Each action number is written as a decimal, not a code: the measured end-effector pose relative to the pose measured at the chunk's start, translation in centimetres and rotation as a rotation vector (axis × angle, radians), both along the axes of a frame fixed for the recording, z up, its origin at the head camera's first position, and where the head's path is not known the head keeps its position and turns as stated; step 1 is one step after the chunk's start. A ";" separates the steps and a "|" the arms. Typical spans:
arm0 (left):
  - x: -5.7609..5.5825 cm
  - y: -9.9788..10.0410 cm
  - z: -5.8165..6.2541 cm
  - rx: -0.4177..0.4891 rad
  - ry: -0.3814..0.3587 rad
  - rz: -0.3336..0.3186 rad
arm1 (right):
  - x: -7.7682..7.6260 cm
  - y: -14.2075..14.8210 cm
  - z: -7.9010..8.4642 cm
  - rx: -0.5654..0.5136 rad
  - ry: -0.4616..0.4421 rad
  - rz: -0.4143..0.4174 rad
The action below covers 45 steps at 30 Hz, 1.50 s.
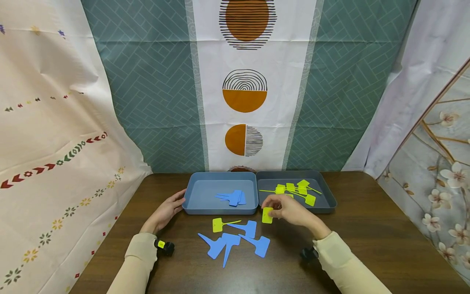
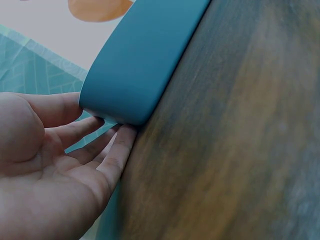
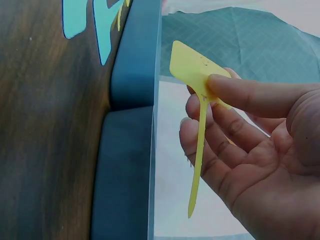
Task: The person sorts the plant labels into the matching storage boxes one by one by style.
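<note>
Right of the blue tray [image 1: 205,185], your right hand [image 1: 286,208] pinches a yellow tag [image 3: 189,62], stem hidden in head view; your relaxed left hand [image 1: 165,210] touches the tray's left end.

Plain cream long sleeves [image 1: 134,267], broad cuffs [image 1: 144,247], compact black unit [image 1: 169,248] mounted beside each cuff, small yellow marking [image 1: 161,244] on left unit

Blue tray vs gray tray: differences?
The blue tray is lighter; the gray tray is darker.
The blue tray holds blue tags; the gray tray holds yellow tags.
The left hand touches the blue tray's outer end; the gray tray's outer end is untouched.
Both: shallow, round-cornered, side by side.
</note>
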<state>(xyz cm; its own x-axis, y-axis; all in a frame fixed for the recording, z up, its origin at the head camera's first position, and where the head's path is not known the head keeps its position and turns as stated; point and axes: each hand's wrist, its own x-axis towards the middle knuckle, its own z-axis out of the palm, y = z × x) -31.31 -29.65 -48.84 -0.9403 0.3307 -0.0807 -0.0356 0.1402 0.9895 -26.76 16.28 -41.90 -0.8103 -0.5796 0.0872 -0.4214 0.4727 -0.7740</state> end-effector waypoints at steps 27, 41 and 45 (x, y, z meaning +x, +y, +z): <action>0.0 -0.1 -0.4 -0.003 -0.008 0.008 | -3.4 3.3 4.9 0.030 0.133 -0.084; 0.0 -0.1 -0.3 -0.002 0.009 0.000 | -6.3 3.9 6.5 0.120 0.124 -0.100; 0.0 -0.2 -0.3 -0.011 0.019 -0.013 | -7.2 4.2 7.1 0.128 0.108 -0.119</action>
